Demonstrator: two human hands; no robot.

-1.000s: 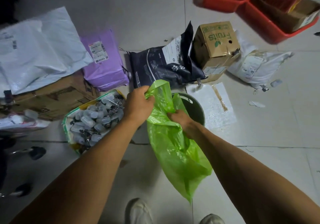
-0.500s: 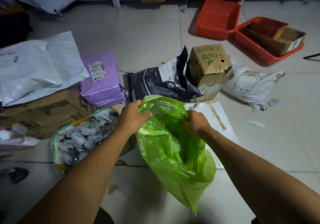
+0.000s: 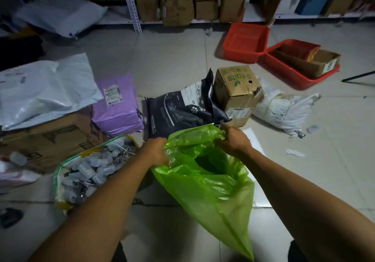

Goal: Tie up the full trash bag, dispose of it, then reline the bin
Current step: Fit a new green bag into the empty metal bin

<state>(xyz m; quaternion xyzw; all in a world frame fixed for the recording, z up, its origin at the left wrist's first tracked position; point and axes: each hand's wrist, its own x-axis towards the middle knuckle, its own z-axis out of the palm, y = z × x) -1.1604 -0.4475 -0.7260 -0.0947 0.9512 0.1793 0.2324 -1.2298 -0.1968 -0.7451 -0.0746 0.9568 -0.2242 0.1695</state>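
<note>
Step in hand: relining, by the look of it; a fresh green bag (image 3: 205, 180) is being spread open, and no tied full bag can be picked out.
Bag position: held in the air above the floor (image 3: 162, 58) in front of the person, mouth upward and partly open, with the closed end hanging down toward the lower right.
Left hand (image 3: 155, 152): closed on the near-left edge of the bag's mouth, the film pinched in the fist.
Right hand (image 3: 233, 140): closed on the far-right edge of the mouth, knuckles up, fingers tucked into the plastic.
Bin: not clearly seen; it is probably hidden beneath the bag, but that cannot be confirmed.
Surroundings: a clear bag of small bottles (image 3: 89, 170) lies just left of the left forearm; a dark pouch (image 3: 178, 109) and a cardboard box (image 3: 235, 91) stand just beyond the hands.
How it is best done: the mouth should be pulled wide and even, with both edges gripped opposite each other, so that a round opening is formed.
Next need: the closed end should be let down into the bin first, and the rim then folded over all round.
Risk: thin film may be torn if it is tugged hard or snagged on the box corner.
</note>
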